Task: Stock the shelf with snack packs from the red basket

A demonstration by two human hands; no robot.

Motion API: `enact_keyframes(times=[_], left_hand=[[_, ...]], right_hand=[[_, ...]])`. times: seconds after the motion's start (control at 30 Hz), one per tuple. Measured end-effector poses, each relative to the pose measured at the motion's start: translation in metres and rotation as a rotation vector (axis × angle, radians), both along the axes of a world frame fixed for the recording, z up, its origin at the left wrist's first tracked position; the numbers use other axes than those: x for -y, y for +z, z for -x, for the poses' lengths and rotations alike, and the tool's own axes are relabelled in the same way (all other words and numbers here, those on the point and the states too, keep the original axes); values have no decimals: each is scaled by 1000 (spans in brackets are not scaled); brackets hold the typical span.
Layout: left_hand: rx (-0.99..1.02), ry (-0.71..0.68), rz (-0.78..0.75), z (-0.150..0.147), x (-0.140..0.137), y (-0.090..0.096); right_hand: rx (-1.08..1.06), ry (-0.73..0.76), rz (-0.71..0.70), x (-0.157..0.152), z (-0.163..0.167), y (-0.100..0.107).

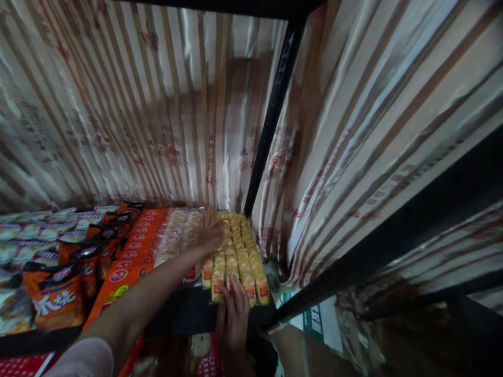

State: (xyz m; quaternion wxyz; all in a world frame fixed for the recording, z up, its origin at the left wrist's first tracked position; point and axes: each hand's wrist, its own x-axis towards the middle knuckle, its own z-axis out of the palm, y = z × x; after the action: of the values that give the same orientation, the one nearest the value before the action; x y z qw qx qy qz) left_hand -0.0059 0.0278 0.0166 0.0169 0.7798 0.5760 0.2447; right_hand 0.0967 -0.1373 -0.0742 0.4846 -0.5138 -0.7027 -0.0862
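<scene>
Rows of small yellow snack packs (238,246) with red-and-orange labels sit at the right end of a dark shelf. My left hand (212,234) reaches across to their left side, slightly blurred, its fingers stretched toward the back and holding nothing I can see. At the front edge, my right hand (233,309) rests its extended fingers against the front yellow packs; its thumb is partly hidden. Clear-wrapped pale snack packs (175,235) lie just left of my left hand, and my left forearm passes over part of the shelf's front.
Left of these stand orange boxes (135,246), orange-and-black snack bags (58,298) and white bags (43,230). A black metal post (271,120) rises at the back corner. Printed plastic sheeting (176,104) covers the back and right side. A red basket (208,361) shows below.
</scene>
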Motion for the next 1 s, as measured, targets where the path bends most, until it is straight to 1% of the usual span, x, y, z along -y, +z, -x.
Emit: enact_keyframes(times=[0.13,0.27,0.4,0.83,1.0], left_hand=[[-32,-16,6,1,-22,-16],[-71,-56,-77,6,-28,-25],[-77,-65,-97,10,-30,-27],[-60,-29,-21,6,-38,-31],[-85,-54,-45,7,-41,-31]], right_hand=[[-5,-19,-10,-2,0,-4],[-38,-28,-5,-2,2,-5],[-57,-40,18,-2,3,-4],[-73,-52,43,-2,2,-5],[-84,-59,48,-2,3,-5]])
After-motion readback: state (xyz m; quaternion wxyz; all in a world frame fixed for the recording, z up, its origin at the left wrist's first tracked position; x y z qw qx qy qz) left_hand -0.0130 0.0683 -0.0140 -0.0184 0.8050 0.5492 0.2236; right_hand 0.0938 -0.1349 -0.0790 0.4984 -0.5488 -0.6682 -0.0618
